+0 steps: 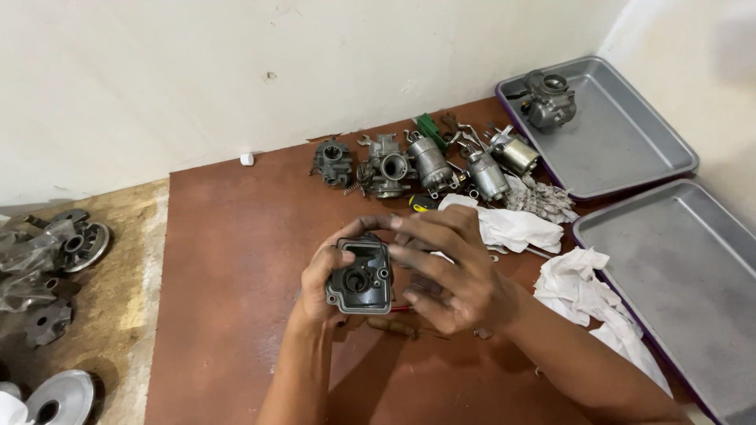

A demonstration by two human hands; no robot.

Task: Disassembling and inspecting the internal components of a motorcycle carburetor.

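My left hand [321, 277] grips a dark grey metal carburetor bowl [360, 275] above the reddish-brown board [228, 260], its hollow side facing me. My right hand [449, 267] wraps around the bowl's right side, fingers curled over its top edge. Under my hands a tool with a brown handle [391, 326] lies on the board, partly hidden.
Several carburetors [425, 164] stand in a row at the board's far edge by the wall. White rags [583, 291] lie to the right. Two grey metal trays [630, 149] sit at the right, one holding a carburetor [549, 101]. Clutch parts [71, 244] lie at the left.
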